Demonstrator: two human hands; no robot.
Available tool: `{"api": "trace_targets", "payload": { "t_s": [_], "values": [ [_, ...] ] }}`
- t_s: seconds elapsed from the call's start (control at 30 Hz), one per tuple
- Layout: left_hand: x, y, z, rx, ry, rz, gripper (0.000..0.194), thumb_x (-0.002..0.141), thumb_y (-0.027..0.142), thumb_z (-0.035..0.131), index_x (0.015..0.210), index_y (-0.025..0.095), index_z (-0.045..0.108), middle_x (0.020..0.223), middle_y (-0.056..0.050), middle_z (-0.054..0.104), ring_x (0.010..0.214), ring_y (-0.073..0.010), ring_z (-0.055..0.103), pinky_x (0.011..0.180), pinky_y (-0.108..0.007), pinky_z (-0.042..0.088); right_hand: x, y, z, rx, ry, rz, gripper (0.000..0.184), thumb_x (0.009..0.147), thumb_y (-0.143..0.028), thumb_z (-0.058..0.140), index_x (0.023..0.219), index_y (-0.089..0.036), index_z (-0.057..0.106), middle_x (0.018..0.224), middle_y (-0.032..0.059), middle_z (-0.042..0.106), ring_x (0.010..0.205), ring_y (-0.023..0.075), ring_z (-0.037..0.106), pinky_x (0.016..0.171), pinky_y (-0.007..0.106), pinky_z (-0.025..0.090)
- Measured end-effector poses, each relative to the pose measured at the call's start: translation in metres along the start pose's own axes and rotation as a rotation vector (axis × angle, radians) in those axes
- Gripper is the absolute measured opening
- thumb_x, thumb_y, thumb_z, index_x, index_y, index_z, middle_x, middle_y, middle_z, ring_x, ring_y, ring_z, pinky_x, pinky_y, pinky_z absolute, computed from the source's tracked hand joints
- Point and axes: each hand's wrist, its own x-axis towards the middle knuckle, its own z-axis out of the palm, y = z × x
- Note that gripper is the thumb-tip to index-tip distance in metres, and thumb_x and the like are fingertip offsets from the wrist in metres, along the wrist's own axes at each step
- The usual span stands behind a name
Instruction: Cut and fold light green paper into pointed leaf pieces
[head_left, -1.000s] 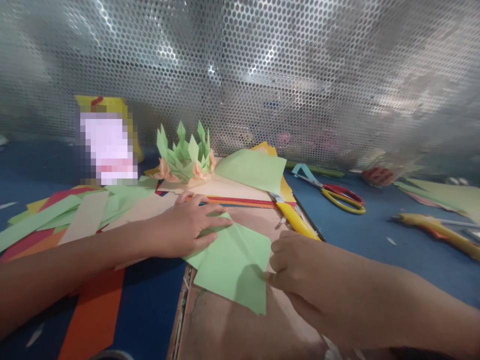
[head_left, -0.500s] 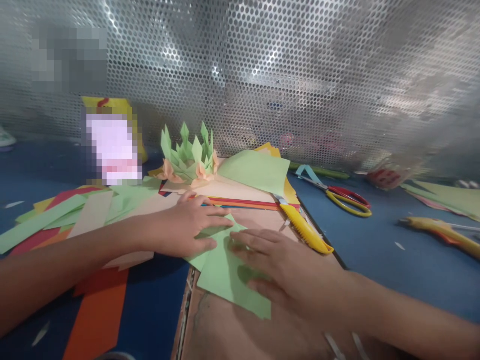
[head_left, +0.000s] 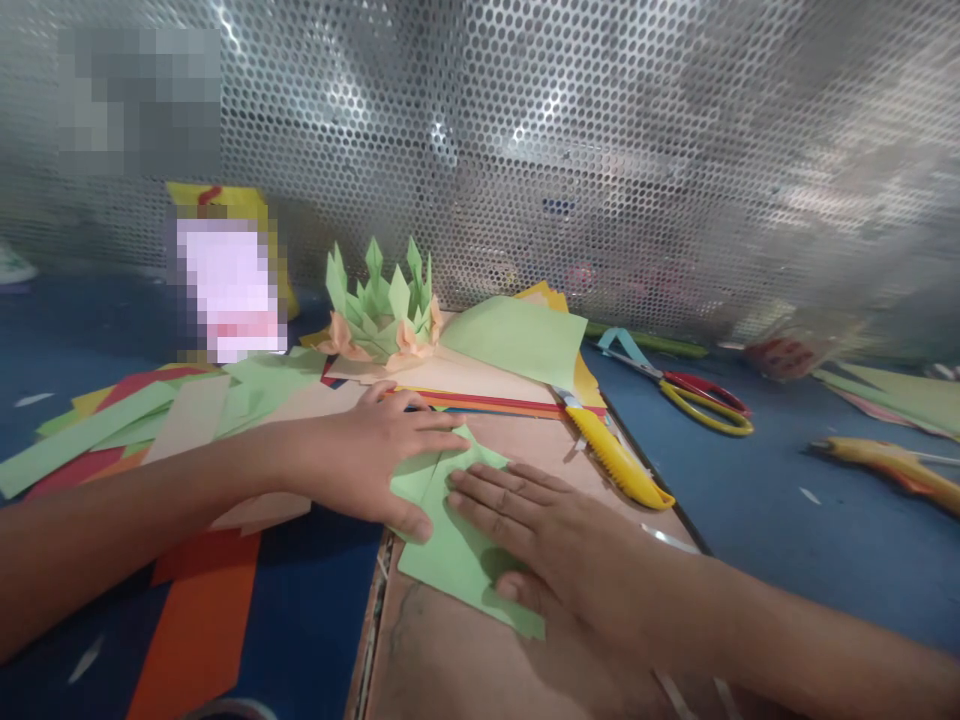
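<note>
A folded sheet of green paper point(head_left: 442, 560) lies on a brown board point(head_left: 442, 660) in front of me. My left hand point(head_left: 375, 450) rests on its far left part, fingers spread, thumb pointing toward me. Flat across the right side of the paper lies my right hand point(head_left: 540, 530), its fingers stretched out and nothing gripped in them. Behind the hands stands a green folded-paper crown point(head_left: 379, 300) with pointed tips and peach paper flowers around its base.
A yellow utility knife point(head_left: 622, 460) lies right of the paper, with scissors point(head_left: 705, 400) and a yellow-handled tool point(head_left: 885, 460) farther right. Coloured paper strips point(head_left: 187, 425) are heaped at left. More sheets point(head_left: 517, 335) lie behind. A perforated metal panel point(head_left: 480, 150) closes off the back.
My right hand has come down flatter on the green paper, its fingers shifting slightly left. My left thumb has moved a little toward me. The whole view has shifted slightly.
</note>
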Motion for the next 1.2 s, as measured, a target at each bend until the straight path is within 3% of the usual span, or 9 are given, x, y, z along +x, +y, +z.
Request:
{"api": "trace_targets", "payload": {
  "t_s": [0.23,0.63,0.97,1.2],
  "values": [
    [0.0005,0.0035,-0.003,-0.014,-0.035,-0.043,0.08,0.072,0.071,0.053,0.142,0.04,0.028,0.154,0.001,0.017,0.135,-0.0438,0.019,0.103,-0.067,0.006,0.0,-0.0033,-0.0012,-0.029,-0.022,0.041,0.057,0.095,-0.037,0.039,0.145,-0.016,0.024,0.153,0.007,0.016,0.14,0.0225,0.018,0.115,0.042,0.019],
    [0.0008,0.0018,-0.0002,-0.021,0.02,-0.006,0.081,0.071,0.07,0.055,0.141,0.038,0.031,0.153,-0.002,0.022,0.133,-0.0434,0.025,0.103,-0.066,0.008,-0.0011,0.0007,-0.0009,0.021,0.022,0.003,0.056,0.094,-0.037,0.04,0.145,-0.018,0.026,0.152,0.0069,0.02,0.14,0.0213,0.019,0.116,0.04,0.017],
    [0.0005,0.005,-0.0013,-0.004,-0.003,-0.028,0.081,0.071,0.071,0.054,0.141,0.038,0.03,0.153,-0.001,0.02,0.132,-0.0443,0.024,0.103,-0.066,0.009,-0.0008,-0.0017,-0.0042,0.004,-0.034,0.022,0.055,0.095,-0.037,0.037,0.145,-0.017,0.024,0.152,0.005,0.018,0.14,0.0197,0.018,0.116,0.038,0.015],
    [0.0014,0.0078,-0.0032,-0.008,-0.006,-0.039,0.08,0.071,0.07,0.055,0.141,0.038,0.032,0.153,-0.002,0.021,0.132,-0.045,0.024,0.102,-0.067,0.009,-0.0033,0.002,0.0006,0.006,0.017,-0.005,0.055,0.096,-0.039,0.035,0.145,-0.018,0.024,0.152,0.0045,0.02,0.14,0.0176,0.018,0.116,0.035,0.013]
  ]
}}
